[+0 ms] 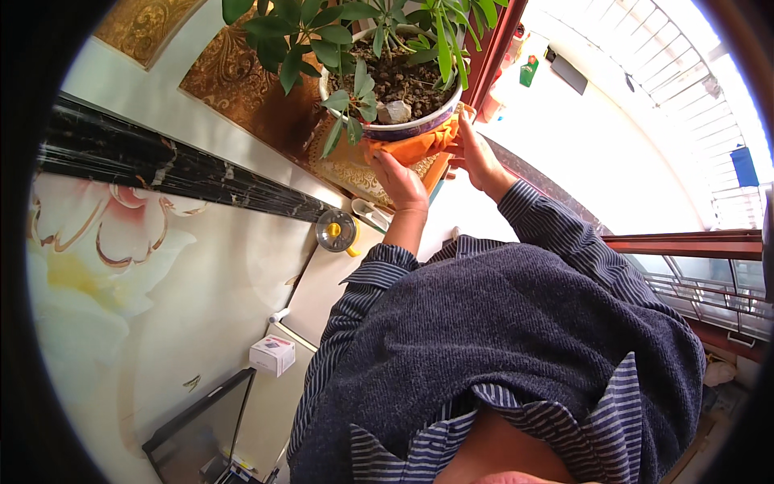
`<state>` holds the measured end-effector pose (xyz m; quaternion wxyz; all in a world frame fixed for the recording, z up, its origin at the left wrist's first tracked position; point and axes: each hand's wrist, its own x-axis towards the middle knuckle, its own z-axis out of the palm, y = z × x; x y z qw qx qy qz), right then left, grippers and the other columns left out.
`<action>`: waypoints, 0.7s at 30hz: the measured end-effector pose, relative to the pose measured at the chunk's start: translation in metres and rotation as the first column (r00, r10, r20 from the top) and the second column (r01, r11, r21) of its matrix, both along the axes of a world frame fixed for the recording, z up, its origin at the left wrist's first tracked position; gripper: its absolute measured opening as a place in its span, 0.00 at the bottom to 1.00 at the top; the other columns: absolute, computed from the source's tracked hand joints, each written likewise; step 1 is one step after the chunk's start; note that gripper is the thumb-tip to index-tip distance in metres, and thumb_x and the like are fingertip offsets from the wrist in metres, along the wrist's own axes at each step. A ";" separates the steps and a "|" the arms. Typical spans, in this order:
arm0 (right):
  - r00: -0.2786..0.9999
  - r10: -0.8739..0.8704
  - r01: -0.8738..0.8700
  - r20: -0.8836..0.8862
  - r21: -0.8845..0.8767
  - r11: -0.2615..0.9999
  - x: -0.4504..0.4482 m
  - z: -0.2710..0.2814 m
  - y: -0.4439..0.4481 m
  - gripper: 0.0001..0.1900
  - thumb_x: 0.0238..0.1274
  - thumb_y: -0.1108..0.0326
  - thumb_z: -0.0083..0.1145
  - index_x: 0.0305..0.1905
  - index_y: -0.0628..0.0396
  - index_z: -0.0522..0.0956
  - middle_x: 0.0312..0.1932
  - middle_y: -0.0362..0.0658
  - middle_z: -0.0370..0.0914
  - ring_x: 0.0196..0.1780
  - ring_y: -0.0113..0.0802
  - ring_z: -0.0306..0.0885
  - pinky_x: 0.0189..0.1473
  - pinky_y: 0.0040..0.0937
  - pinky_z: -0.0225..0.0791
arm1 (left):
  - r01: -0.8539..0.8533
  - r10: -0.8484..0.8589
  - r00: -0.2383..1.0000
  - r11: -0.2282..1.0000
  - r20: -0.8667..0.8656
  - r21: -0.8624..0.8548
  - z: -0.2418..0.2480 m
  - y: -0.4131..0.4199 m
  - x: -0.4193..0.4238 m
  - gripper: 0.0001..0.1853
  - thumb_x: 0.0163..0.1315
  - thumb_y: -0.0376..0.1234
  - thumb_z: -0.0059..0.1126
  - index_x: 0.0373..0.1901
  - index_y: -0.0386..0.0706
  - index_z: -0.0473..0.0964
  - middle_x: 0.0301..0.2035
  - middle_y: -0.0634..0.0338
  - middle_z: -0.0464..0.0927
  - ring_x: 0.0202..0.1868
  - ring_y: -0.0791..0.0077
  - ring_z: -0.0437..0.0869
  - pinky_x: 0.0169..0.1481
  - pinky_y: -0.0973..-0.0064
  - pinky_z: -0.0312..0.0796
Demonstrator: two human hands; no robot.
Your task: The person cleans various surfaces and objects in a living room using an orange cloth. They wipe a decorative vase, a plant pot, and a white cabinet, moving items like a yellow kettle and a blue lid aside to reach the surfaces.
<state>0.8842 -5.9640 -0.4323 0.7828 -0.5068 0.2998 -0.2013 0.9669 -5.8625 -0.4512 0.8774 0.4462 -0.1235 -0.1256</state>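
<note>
A potted plant with glossy green leaves (294, 27) grows in dark, lumpy soil (417, 81) at the top of the view. Its round ceramic pot (417, 128) has a white rim and a dark patterned side; a pale stone (394, 112) rests on the soil. Against the near side of the pot lies an orange cloth (411, 148). My left hand (400, 181) grips the cloth's lower left part, thumb uppermost and fingers partly hidden. My right hand (478, 154) holds the cloth's right end, its thumb close to the pot rim.
Beneath the pot is a gold-patterned mat (341, 162). A lidded glass jug with a yellow handle (336, 230) stands below, near a black marble ledge (181, 166). At right is a red window frame (683, 245). A small white box (272, 355) sits by a dark screen (202, 417).
</note>
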 end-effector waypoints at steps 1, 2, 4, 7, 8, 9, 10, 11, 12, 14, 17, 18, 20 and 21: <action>1.000 0.000 0.000 -0.011 -0.007 1.000 -0.005 0.001 -0.004 0.39 0.63 0.28 0.34 0.63 0.50 0.67 0.60 0.47 0.70 0.59 0.40 0.69 0.60 0.47 0.57 | -0.027 0.026 0.998 1.000 0.065 0.010 0.000 -0.001 0.004 0.31 0.74 0.46 0.32 0.69 0.33 0.49 0.67 0.47 0.54 0.65 0.62 0.64 0.70 0.68 0.56; 1.000 0.023 -0.022 -0.018 0.025 0.999 -0.007 0.001 -0.013 0.39 0.63 0.28 0.34 0.61 0.51 0.68 0.57 0.46 0.72 0.59 0.39 0.69 0.59 0.45 0.58 | -0.053 0.050 0.990 0.998 0.130 0.018 0.005 -0.005 0.010 0.32 0.73 0.47 0.33 0.68 0.33 0.51 0.67 0.47 0.55 0.65 0.63 0.63 0.71 0.68 0.55; 0.996 0.087 -0.091 0.032 0.156 0.984 -0.004 0.000 -0.023 0.33 0.66 0.34 0.39 0.58 0.52 0.71 0.55 0.45 0.74 0.58 0.38 0.70 0.55 0.39 0.62 | -0.171 0.139 0.947 0.981 0.290 0.089 0.003 -0.013 0.026 0.32 0.74 0.48 0.32 0.67 0.31 0.53 0.66 0.45 0.56 0.65 0.63 0.63 0.71 0.69 0.55; 0.976 0.146 -0.182 0.164 0.231 0.956 -0.004 -0.008 -0.012 0.24 0.67 0.45 0.45 0.56 0.52 0.72 0.55 0.45 0.74 0.58 0.37 0.71 0.55 0.38 0.64 | -0.228 0.190 0.939 0.968 0.288 0.103 -0.001 -0.019 0.032 0.31 0.74 0.48 0.31 0.66 0.31 0.55 0.64 0.44 0.58 0.65 0.62 0.64 0.70 0.68 0.56; 0.975 0.119 -0.167 0.188 0.265 0.950 -0.005 -0.005 -0.004 0.17 0.69 0.56 0.47 0.54 0.54 0.72 0.53 0.43 0.77 0.54 0.33 0.75 0.53 0.33 0.68 | -0.271 0.220 0.907 0.958 0.358 0.097 -0.002 -0.019 0.041 0.30 0.74 0.47 0.30 0.63 0.29 0.58 0.61 0.43 0.62 0.62 0.60 0.66 0.68 0.67 0.58; 0.966 0.158 -0.204 0.206 0.225 0.953 -0.010 -0.003 0.000 0.17 0.67 0.60 0.50 0.55 0.55 0.71 0.54 0.42 0.75 0.57 0.32 0.74 0.54 0.31 0.68 | -0.377 0.268 0.852 0.911 0.450 0.169 0.002 -0.020 0.039 0.28 0.74 0.45 0.31 0.60 0.29 0.61 0.57 0.42 0.65 0.59 0.56 0.69 0.64 0.65 0.61; 0.965 0.176 -0.211 0.194 0.180 0.961 -0.012 -0.005 0.004 0.17 0.67 0.61 0.51 0.56 0.55 0.71 0.54 0.42 0.75 0.58 0.32 0.74 0.54 0.30 0.67 | -0.327 0.202 0.864 0.922 0.462 0.208 0.000 -0.019 0.045 0.30 0.73 0.46 0.31 0.65 0.30 0.55 0.62 0.41 0.59 0.63 0.57 0.64 0.68 0.65 0.56; 0.964 0.194 -0.220 0.180 0.134 0.966 -0.013 -0.007 0.007 0.18 0.67 0.62 0.51 0.58 0.56 0.70 0.55 0.42 0.75 0.58 0.32 0.74 0.55 0.29 0.67 | -0.278 0.136 0.872 0.928 0.471 0.247 -0.002 -0.016 0.054 0.33 0.73 0.47 0.32 0.70 0.32 0.49 0.67 0.41 0.54 0.68 0.57 0.59 0.72 0.65 0.51; 0.947 0.242 -0.266 0.212 0.094 0.959 -0.003 -0.001 0.012 0.20 0.67 0.63 0.51 0.60 0.57 0.69 0.56 0.43 0.75 0.59 0.31 0.74 0.56 0.29 0.66 | -0.381 0.151 0.807 0.872 0.571 0.308 -0.012 -0.011 0.081 0.33 0.73 0.47 0.33 0.68 0.30 0.53 0.65 0.40 0.56 0.67 0.57 0.60 0.72 0.65 0.52; 0.948 0.267 -0.264 0.175 -0.038 0.964 -0.008 -0.003 0.010 0.21 0.66 0.63 0.54 0.59 0.61 0.70 0.54 0.45 0.76 0.58 0.31 0.74 0.55 0.28 0.66 | -0.324 0.167 0.832 0.920 0.530 0.219 0.014 -0.016 0.068 0.33 0.73 0.49 0.34 0.66 0.29 0.55 0.63 0.40 0.59 0.65 0.55 0.63 0.70 0.64 0.54; 0.922 0.320 -0.283 0.218 -0.184 0.941 -0.001 -0.015 0.012 0.23 0.64 0.63 0.56 0.59 0.66 0.71 0.54 0.48 0.76 0.57 0.32 0.73 0.59 0.29 0.64 | -0.308 0.093 0.870 0.870 0.484 0.386 0.039 -0.008 0.066 0.31 0.73 0.48 0.35 0.63 0.29 0.60 0.61 0.42 0.64 0.61 0.57 0.68 0.67 0.65 0.57; 0.901 0.353 -0.312 0.251 -0.189 0.931 0.002 -0.010 0.018 0.23 0.65 0.65 0.56 0.60 0.66 0.70 0.56 0.49 0.75 0.59 0.33 0.72 0.64 0.30 0.61 | -0.361 0.094 0.849 0.821 0.519 0.442 0.038 -0.004 0.084 0.29 0.74 0.47 0.34 0.60 0.29 0.63 0.59 0.45 0.67 0.58 0.61 0.70 0.65 0.67 0.60; 0.866 0.445 -0.394 0.228 -0.237 0.888 0.013 -0.008 0.013 0.24 0.68 0.71 0.52 0.66 0.63 0.63 0.62 0.45 0.70 0.63 0.30 0.68 0.67 0.29 0.58 | -0.206 0.056 0.917 0.915 0.395 0.347 0.037 -0.008 0.107 0.26 0.72 0.48 0.40 0.59 0.35 0.65 0.53 0.52 0.71 0.52 0.66 0.74 0.60 0.70 0.64; 0.857 0.463 -0.408 0.226 -0.250 0.878 0.016 -0.006 0.015 0.24 0.68 0.72 0.52 0.66 0.63 0.63 0.62 0.45 0.70 0.63 0.30 0.68 0.68 0.29 0.58 | -0.177 0.090 0.928 0.961 0.363 0.214 0.035 -0.010 0.115 0.23 0.70 0.47 0.45 0.53 0.37 0.69 0.48 0.56 0.75 0.46 0.67 0.77 0.55 0.70 0.69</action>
